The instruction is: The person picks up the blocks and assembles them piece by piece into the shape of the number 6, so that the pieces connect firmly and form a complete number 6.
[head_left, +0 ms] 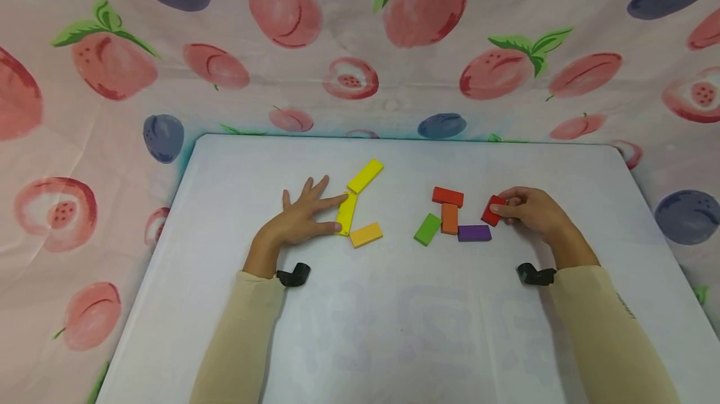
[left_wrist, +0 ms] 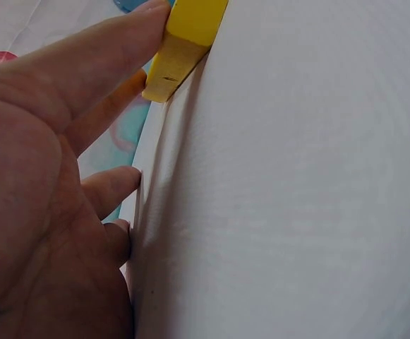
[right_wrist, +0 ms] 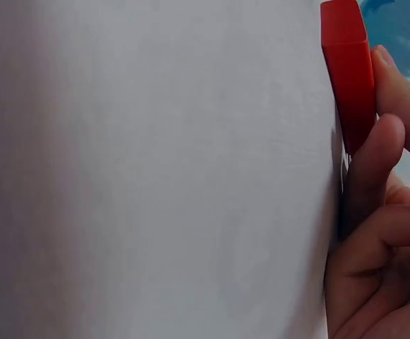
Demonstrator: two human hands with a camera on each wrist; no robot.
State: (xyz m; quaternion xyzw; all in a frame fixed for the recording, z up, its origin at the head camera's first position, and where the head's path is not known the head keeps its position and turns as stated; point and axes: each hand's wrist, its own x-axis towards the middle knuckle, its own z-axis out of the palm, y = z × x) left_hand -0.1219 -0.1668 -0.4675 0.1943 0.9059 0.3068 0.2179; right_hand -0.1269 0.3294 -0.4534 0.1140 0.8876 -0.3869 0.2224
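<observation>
The right hand point(head_left: 534, 209) is pinching a red block point(head_left: 490, 215) near the purple block point(head_left: 474, 233), ideally guiding it gently, while the left hand point(head_left: 298, 216) is touching a yellow block point(head_left: 347, 213) on the tabletop point(head_left: 394, 341) with extended fingers.

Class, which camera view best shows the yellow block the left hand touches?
The head view: it shows the yellow block end to end, only slightly covered by the left hand. The left wrist view shows just its near end, cut off by the picture's top edge; the right wrist view shows none of it.
</observation>
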